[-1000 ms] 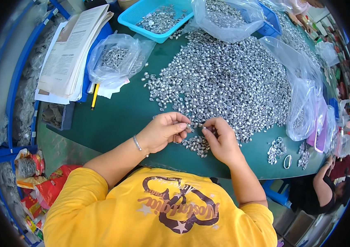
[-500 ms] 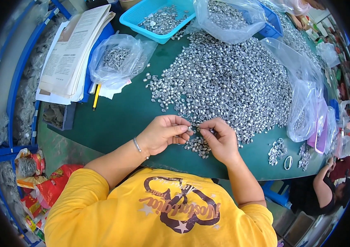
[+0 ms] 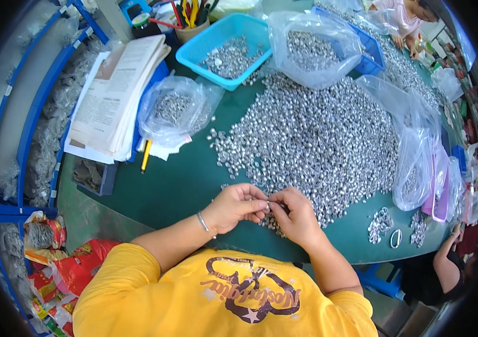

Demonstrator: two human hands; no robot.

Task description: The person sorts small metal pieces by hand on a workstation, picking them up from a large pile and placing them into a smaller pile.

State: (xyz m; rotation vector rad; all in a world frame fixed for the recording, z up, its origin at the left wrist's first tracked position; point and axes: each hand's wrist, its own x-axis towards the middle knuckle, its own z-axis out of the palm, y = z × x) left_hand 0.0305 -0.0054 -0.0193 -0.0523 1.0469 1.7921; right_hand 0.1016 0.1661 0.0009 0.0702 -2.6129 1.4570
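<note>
My left hand (image 3: 232, 210), with a silver bangle (image 3: 203, 221) at its wrist, is closed in a pinch at the near edge of a big heap of small silvery domed metal pieces (image 3: 317, 140). Fingertip to fingertip with it is my right hand (image 3: 297, 219), its thumb and forefinger also pinched. Between them shows one small shiny metal piece (image 3: 267, 206), mostly covered by the fingers. Both hands seem to grip it. Several loose pieces lie on the green table (image 3: 194, 168) just under the hands.
Beyond the heap stand a turquoise basket (image 3: 188, 53) and a clear bag (image 3: 312, 62) of metal parts. A smaller bag (image 3: 174, 109), papers (image 3: 109, 95) and a yellow pen (image 3: 146, 156) lie left. Linked rings (image 3: 381, 224) sit right. Another person's hands (image 3: 406, 46) work at the far right.
My hands have come together, their fingertips meeting at the small metal piece; before, a narrow gap parted them. The whole view has shifted, so the table's things sit lower in it.
</note>
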